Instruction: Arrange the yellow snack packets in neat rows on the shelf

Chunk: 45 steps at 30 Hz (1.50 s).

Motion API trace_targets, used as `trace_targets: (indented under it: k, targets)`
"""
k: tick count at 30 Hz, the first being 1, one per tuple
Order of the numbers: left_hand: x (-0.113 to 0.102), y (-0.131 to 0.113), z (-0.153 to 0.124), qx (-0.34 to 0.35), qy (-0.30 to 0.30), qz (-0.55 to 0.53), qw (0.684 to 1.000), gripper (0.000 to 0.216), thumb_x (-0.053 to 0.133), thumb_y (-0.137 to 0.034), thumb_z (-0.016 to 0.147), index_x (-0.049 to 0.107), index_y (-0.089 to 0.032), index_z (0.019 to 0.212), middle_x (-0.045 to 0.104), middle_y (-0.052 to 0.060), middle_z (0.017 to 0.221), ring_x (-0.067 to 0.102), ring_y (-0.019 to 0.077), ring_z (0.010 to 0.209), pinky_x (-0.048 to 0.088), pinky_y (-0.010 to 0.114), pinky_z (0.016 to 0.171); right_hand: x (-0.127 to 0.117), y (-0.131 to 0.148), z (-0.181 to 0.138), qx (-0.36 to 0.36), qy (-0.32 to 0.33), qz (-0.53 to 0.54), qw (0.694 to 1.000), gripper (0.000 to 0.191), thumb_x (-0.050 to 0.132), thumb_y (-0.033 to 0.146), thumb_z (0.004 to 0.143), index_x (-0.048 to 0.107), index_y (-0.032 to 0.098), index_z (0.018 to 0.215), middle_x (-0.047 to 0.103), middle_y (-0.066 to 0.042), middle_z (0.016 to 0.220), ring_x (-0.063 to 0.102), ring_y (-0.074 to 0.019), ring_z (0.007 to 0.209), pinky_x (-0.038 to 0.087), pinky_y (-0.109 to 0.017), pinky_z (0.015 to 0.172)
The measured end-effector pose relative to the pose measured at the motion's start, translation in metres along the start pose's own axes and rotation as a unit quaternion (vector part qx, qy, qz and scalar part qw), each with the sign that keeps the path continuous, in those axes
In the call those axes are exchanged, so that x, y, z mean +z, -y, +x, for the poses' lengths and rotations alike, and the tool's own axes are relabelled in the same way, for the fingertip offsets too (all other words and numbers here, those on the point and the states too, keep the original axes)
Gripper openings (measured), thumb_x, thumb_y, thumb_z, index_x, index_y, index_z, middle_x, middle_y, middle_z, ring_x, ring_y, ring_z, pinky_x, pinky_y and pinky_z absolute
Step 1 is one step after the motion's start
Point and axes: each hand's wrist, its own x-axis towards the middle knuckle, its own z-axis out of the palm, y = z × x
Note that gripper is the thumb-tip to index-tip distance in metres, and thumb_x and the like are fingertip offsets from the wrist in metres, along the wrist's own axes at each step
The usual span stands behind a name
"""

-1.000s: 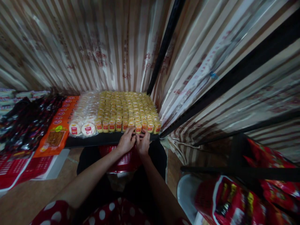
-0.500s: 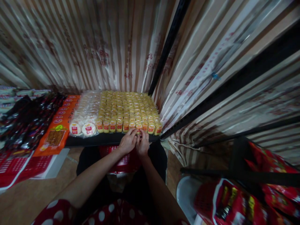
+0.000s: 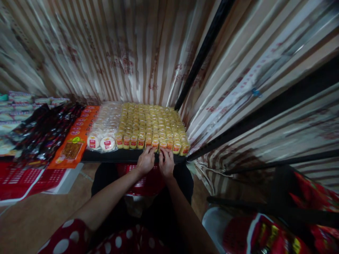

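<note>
Small yellow wrapped snack packets (image 3: 148, 121) stand in tight rows on a black shelf (image 3: 106, 156), with red and orange labels on the front ones. At the front row, my left hand (image 3: 146, 161) has its fingers closed on a packet, thumb side toward the right hand. Just right of it, my right hand (image 3: 166, 163) pinches at the neighbouring packet with bent fingers. A narrow gap separates the two hands. Both fingertips partly cover the packets they touch. Clear-wrapped round white crackers (image 3: 107, 143) are lined up beside the yellow rows on the left.
Orange snack bags (image 3: 69, 151), dark shiny packets (image 3: 43, 139) and pale packs (image 3: 18, 114) continue leftward. Below the shelf is a red basket (image 3: 143, 181). A slanted black post (image 3: 203, 56) stands before the striped curtain (image 3: 127, 46). Red packages (image 3: 272, 238) fill the lower right.
My hands, which were close together at one packet, have moved apart along the front row. The camera view has shifted slightly left, so the shelf appears farther right.
</note>
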Motion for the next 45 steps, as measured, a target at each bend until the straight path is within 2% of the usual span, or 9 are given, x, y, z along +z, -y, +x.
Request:
trace_targets:
  k: [6,10,15,20,23,29,34,39,45]
  targets:
    - [-0.002,-0.001,0.007,0.003,0.022,-0.006,1.0,0.042,0.038,-0.012,0.085,0.048,-0.017,0.125,0.052,0.009,0.117,0.051,0.0181,0.11,0.044,0.032,0.099,0.006,-0.002,0.008,-0.001,0.014,0.001,1.0,0.029,0.039,0.026,0.091,0.062,0.017,0.107,0.053,-0.009,0.096,0.054,-0.0187,0.091,0.048,-0.036,0.086]
    - [0.002,0.003,-0.001,0.01,-0.009,-0.014,1.0,0.039,0.037,-0.012,0.085,0.051,-0.016,0.121,0.052,0.009,0.118,0.051,0.0183,0.112,0.043,0.033,0.1,0.001,-0.004,0.002,-0.026,0.01,0.0,1.0,0.031,0.036,0.024,0.092,0.064,0.018,0.104,0.056,-0.01,0.097,0.054,-0.0184,0.096,0.046,-0.035,0.088]
    - [0.001,0.009,-0.004,0.014,-0.038,-0.023,0.999,0.034,0.035,-0.016,0.088,0.052,-0.016,0.118,0.053,0.011,0.116,0.052,0.0188,0.11,0.045,0.035,0.098,0.002,-0.004,0.0,-0.009,0.002,-0.007,1.0,0.03,0.037,0.028,0.092,0.064,0.017,0.103,0.056,-0.01,0.096,0.054,-0.0186,0.093,0.047,-0.035,0.086]
    - [-0.004,0.007,0.006,0.009,-0.013,-0.018,1.0,0.033,0.038,-0.016,0.087,0.053,-0.017,0.117,0.053,0.009,0.114,0.053,0.0181,0.108,0.046,0.034,0.097,0.008,-0.004,0.006,-0.002,0.018,-0.002,1.0,0.029,0.039,0.029,0.091,0.062,0.017,0.104,0.053,-0.009,0.096,0.054,-0.0183,0.089,0.05,-0.035,0.08]
    - [-0.005,0.007,0.005,0.02,-0.014,-0.013,1.0,0.034,0.038,-0.016,0.087,0.053,-0.017,0.118,0.054,0.009,0.115,0.053,0.0174,0.108,0.046,0.031,0.096,0.005,-0.004,0.006,-0.025,0.01,-0.02,0.999,0.029,0.037,0.026,0.092,0.062,0.017,0.103,0.055,-0.009,0.095,0.054,-0.0183,0.091,0.048,-0.035,0.082]
    - [-0.017,0.021,-0.017,0.005,-0.112,0.049,0.992,0.034,0.038,-0.013,0.086,0.057,-0.016,0.114,0.056,0.011,0.109,0.053,0.0213,0.104,0.046,0.035,0.094,0.001,0.002,0.003,-0.078,-0.008,-0.077,0.994,0.027,0.04,0.024,0.092,0.064,0.019,0.104,0.06,-0.008,0.094,0.053,-0.0188,0.093,0.044,-0.036,0.086]
    - [-0.038,0.05,-0.028,-0.089,-0.209,0.082,0.97,0.03,0.044,-0.018,0.086,0.056,-0.014,0.113,0.051,0.014,0.109,0.051,0.0251,0.104,0.046,0.042,0.091,0.012,0.003,0.007,-0.049,-0.005,-0.069,0.996,0.029,0.042,0.034,0.091,0.063,0.018,0.105,0.055,-0.009,0.092,0.052,-0.0196,0.091,0.045,-0.037,0.083]
    - [-0.051,0.078,-0.023,-0.132,-0.232,0.07,0.961,0.032,0.048,-0.022,0.085,0.051,-0.015,0.116,0.047,0.014,0.116,0.046,0.0263,0.113,0.043,0.044,0.096,0.021,-0.005,0.01,-0.009,-0.005,-0.055,0.998,0.032,0.046,0.04,0.089,0.063,0.017,0.102,0.052,-0.009,0.094,0.051,-0.0215,0.094,0.046,-0.039,0.084]
    - [-0.055,0.082,-0.02,-0.113,-0.25,0.07,0.959,0.028,0.049,-0.022,0.085,0.051,-0.016,0.113,0.049,0.014,0.114,0.046,0.0274,0.114,0.041,0.046,0.098,0.022,-0.005,0.009,-0.001,-0.009,-0.059,0.998,0.028,0.045,0.038,0.089,0.062,0.019,0.1,0.053,-0.009,0.094,0.05,-0.021,0.093,0.045,-0.039,0.085]
